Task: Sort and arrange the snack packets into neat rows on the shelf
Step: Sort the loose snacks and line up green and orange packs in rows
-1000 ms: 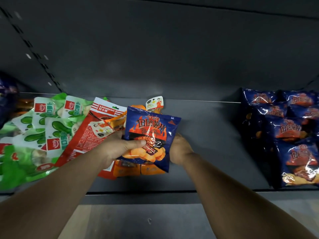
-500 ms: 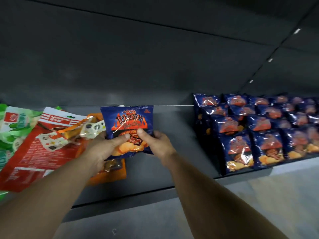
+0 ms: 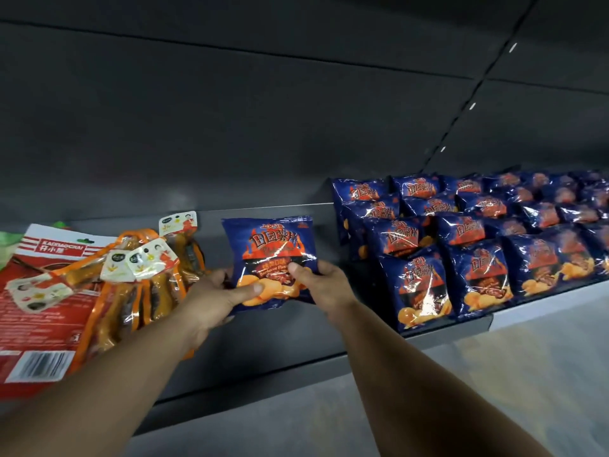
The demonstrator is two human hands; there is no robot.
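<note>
Dark-blue foil chip packet w/ orange flame print (image 3: 270,258) sits upright btwn both hands, above grey metal shelf (image 3: 263,351). Left hand (image 3: 214,298) pinches its 7 o'clock corner, right hand (image 3: 321,283) its 4 o'clock edge. Rows of matching blue packets (image 3: 461,239) lie at 3 o'clock.

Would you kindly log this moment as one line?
held: blue packet | left hand: grips it | right hand: grips it | blue rows: to its right | orange packs: left

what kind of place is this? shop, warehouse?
Most likely a shop aisle. A dark metal display shelf holds rows of identical blue chip packets, with red and orange snack packs piled to the left awaiting sorting.
</note>
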